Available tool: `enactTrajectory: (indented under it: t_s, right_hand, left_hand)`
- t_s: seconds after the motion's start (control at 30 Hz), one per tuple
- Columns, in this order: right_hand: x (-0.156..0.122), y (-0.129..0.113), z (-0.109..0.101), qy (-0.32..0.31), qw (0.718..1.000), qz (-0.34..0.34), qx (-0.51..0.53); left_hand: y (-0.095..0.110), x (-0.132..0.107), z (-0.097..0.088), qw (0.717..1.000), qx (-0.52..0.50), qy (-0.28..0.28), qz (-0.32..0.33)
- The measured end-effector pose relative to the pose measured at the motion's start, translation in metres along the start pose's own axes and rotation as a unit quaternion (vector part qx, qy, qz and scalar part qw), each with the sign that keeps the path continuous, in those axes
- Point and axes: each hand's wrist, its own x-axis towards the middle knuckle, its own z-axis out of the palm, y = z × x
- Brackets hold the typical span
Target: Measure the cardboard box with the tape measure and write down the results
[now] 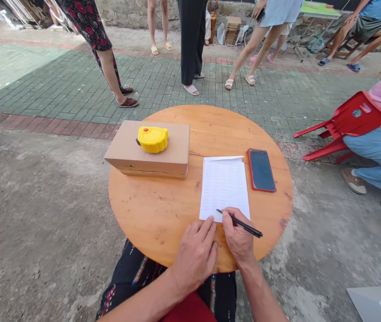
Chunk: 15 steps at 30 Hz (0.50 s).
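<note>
Right hand [239, 237]: closed around black pen [248, 227], tip over near end of paper sheet [224, 185].
Left hand [195, 250]: loosely open, gripping nothing, fingertips at sheet's near edge.
Round wooden table [156, 219]: beneath sheet.
Smartphone [262, 171]: right of sheet.
Tape measure [153, 139]: on cardboard box [175, 156], left of sheet.

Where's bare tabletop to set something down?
Widest: front-left of the round wooden table, between cardboard box and left hand. Also the far strip behind the paper, right of the box. Crowded: the paper's near edge (left hand, right hand, pen); smartphone beside the paper.
</note>
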Motion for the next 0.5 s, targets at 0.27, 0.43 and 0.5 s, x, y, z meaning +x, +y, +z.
enactTrajectory:
  t_s: [0.27, 0.43, 0.5]
  right_hand:
    - [-0.0004, -0.0002, -0.0008, -0.004, 1.0, 0.019, 0.016]
    - [-0.0007, -0.0005, -0.0015, -0.004, 1.0, 0.01, 0.008]
    - [-0.0019, 0.0023, -0.0024, 0.001, 0.999, 0.032, 0.025]
  left_hand:
    - [0.0002, -0.0007, -0.0002, 1.0, -0.003, -0.002, -0.002]
    - [-0.0008, -0.0011, 0.0008, 1.0, -0.008, -0.006, -0.002]
    - [-0.0009, -0.0014, 0.0015, 1.0, -0.006, -0.004, -0.002]
